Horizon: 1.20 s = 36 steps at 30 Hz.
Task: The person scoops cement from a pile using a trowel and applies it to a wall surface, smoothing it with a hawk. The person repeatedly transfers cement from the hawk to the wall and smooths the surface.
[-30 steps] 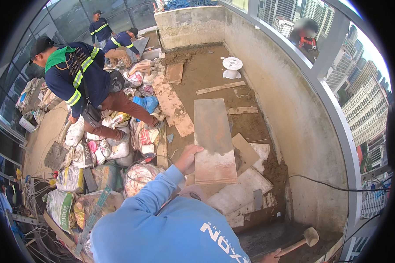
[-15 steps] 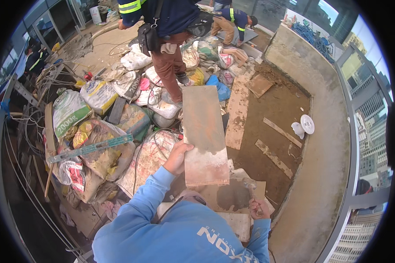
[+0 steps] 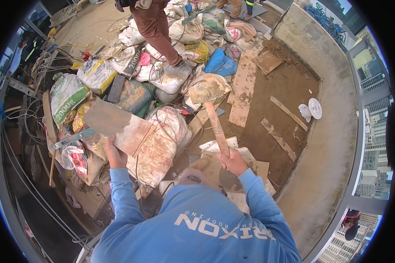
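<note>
My left hand (image 3: 113, 154) grips the near end of a long flat tile slab (image 3: 116, 125), pinkish and smeared grey, held out over filled sacks at my left. My right hand (image 3: 233, 161) is closed on the wooden handle of a mallet (image 3: 206, 92), whose mud-caked head points away from me above the rubble. Both sleeves are light blue. Broken tile pieces (image 3: 250, 164) lie just below my right hand.
A heap of cement sacks (image 3: 162, 140) and bags fills the left and centre. Another person's legs (image 3: 158, 30) stand on the sacks ahead. Wooden planks (image 3: 243, 87) lie on brown mud, with a white disc (image 3: 315, 108) by the curved concrete parapet (image 3: 337, 144). Cables lie at far left.
The view swung left. The slab moved from ahead of me to my left, over the sacks. My right hand lifted the mallet, which lay on the ground one second ago.
</note>
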### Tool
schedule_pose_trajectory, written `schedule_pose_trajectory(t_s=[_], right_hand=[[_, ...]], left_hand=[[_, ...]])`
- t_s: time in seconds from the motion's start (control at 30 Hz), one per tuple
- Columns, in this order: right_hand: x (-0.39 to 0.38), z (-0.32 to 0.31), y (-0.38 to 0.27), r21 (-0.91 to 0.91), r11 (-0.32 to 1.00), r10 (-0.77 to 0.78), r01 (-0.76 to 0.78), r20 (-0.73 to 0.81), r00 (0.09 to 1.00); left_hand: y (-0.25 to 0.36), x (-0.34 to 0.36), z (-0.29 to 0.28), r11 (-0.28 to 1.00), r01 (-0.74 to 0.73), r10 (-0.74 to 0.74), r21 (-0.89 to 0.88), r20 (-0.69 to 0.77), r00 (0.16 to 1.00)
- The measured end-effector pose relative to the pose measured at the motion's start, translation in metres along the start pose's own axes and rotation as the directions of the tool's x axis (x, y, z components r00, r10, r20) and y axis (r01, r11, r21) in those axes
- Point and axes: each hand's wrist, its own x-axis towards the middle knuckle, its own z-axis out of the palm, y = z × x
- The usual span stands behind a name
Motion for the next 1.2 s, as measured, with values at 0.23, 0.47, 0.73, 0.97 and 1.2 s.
schedule_pose_trajectory(t_s=[0.23, 0.47, 0.73, 0.97, 1.2], right_hand=[[-0.035, 0.026, 0.038, -0.423, 0.901, -0.191, 0.096, -0.189, 0.963], [-0.096, 0.017, 0.061, -0.440, 0.884, -0.267, 0.159, -0.196, 0.943], [-0.101, -0.042, 0.040, -0.099, 0.992, -0.113, 0.084, -0.338, 0.934], [-0.061, -0.086, 0.042, 0.040, 0.999, 0.008, 0.011, -0.441, 0.898], [-0.020, -0.148, 0.101, 0.093, 0.926, 0.353, -0.366, -0.562, 0.748]], left_hand=[[0.031, -0.053, 0.015, 0.991, -0.116, 0.117, -0.061, 0.013, 0.993], [0.046, -0.098, -0.051, 0.994, -0.112, 0.113, -0.009, 0.029, 0.993], [0.042, -0.182, -0.068, 0.995, -0.104, 0.104, 0.005, -0.047, 0.993], [0.001, -0.115, -0.095, 0.972, -0.152, 0.122, -0.178, -0.168, 0.978], [-0.016, -0.066, -0.085, 0.914, -0.095, 0.010, -0.394, -0.212, 0.977]])
